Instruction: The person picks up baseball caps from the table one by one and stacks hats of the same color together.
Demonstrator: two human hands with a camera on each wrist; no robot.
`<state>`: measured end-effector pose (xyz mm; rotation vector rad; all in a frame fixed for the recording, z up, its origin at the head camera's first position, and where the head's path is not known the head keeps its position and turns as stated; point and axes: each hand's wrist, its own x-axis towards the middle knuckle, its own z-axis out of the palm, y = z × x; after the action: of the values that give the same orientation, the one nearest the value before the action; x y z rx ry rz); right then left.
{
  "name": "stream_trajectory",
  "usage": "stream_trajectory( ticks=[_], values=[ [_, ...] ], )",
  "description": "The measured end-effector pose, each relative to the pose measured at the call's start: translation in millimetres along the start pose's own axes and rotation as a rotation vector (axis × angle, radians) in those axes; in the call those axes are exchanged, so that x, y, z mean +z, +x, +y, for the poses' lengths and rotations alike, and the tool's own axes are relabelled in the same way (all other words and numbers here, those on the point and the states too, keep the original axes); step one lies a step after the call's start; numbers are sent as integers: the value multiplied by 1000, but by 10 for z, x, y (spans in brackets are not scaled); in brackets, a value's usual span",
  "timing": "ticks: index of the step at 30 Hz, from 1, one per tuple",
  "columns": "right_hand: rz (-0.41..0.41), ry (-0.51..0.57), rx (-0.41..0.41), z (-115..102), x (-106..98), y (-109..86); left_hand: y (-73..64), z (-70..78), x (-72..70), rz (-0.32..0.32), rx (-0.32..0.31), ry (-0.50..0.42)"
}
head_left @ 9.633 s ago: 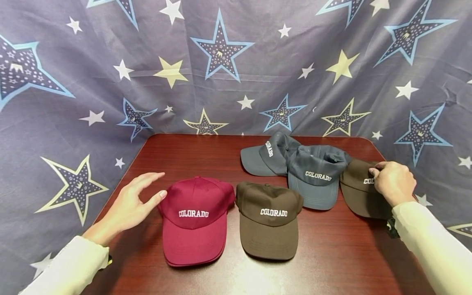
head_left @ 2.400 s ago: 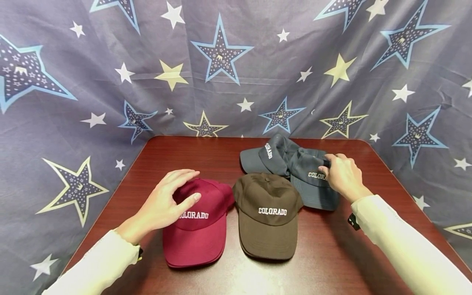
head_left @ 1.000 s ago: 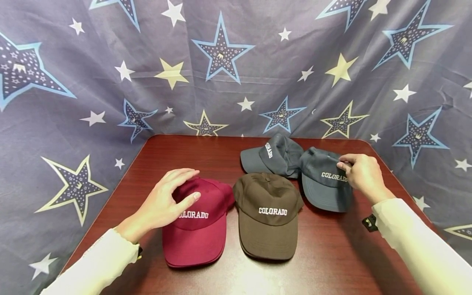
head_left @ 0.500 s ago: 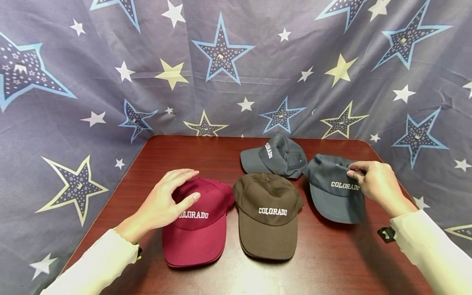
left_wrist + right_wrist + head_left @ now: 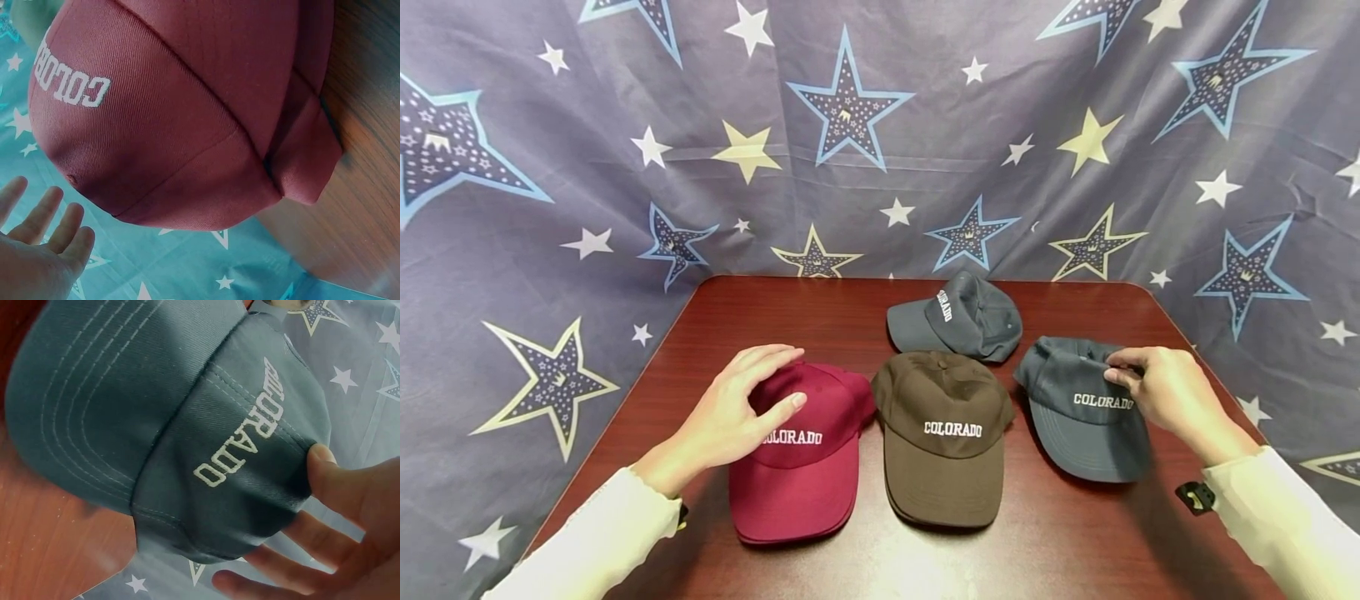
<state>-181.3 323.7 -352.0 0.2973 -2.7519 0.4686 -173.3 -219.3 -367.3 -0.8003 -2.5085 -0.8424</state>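
My right hand [image 5: 1172,396] pinches a slate-blue baseball cap [image 5: 1086,437] at the crown, near its white COLORADO lettering; in the right wrist view the thumb presses the fabric and the fingers go behind it. The brim of this cap points toward me. At the left, my left hand [image 5: 722,417] hovers by the crown of a maroon cap [image 5: 797,500] with its fingers extended. Those fingers [image 5: 65,228] stand apart from the maroon cap in the left wrist view. A second maroon layer shows under that cap. Between the hands lies a brown cap [image 5: 943,483].
A second slate-blue cap [image 5: 917,325] lies farther back, brim to the left. All rest on a reddish wooden table [image 5: 775,317] with a star-patterned cloth [image 5: 895,83] hanging behind and at the sides.
The pinched slate-blue cap has come right and toward me, away from the other slate-blue cap. Earlier my right hand held a brown cap at the far right, which no longer lies there.
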Motion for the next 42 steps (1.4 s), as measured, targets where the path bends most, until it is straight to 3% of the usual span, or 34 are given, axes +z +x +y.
stream_trajectory(
  ticks=[19, 42],
  values=[
    [-108, -18, -7, 4, 48, -171, 9, 5, 6, -4, -3, -5],
    [-300, -11, -66, 8, 10, -182, 2, -1, 4, -3, -5, -4]
  ],
)
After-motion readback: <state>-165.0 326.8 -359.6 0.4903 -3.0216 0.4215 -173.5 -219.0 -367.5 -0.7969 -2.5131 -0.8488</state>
